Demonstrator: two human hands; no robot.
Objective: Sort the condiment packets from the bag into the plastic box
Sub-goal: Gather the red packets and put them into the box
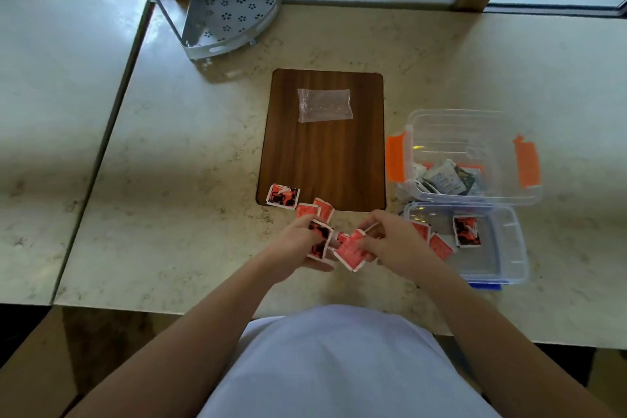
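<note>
Condiment packets, red and white, are split several ways in the head view: a small stack (319, 238) is pinched in the left hand (298, 244), one tilted packet (351, 253) is gripped by the fingers of the right hand (390, 241), and three loose ones lie on the counter (169, 146) just beyond the left hand, the farthest (282, 195) overlapping the near left corner of the wooden board (325, 153). The clear bag (324, 104) lies flat and apparently empty on the far part of that board. The relation that matters is to the right: the near plastic box (502, 268), already holding a few red packets (467, 231), sits right beside the right hand, almost touching it, while the left hand is well apart from it. The second box (475, 125), with orange clips, holds pale and dark packets and stands just behind the first. The held packet's corner points down toward the person, its flat face up. By my reading the right hand is the one to carry it, a short sideways move over the near box's rim.
</note>
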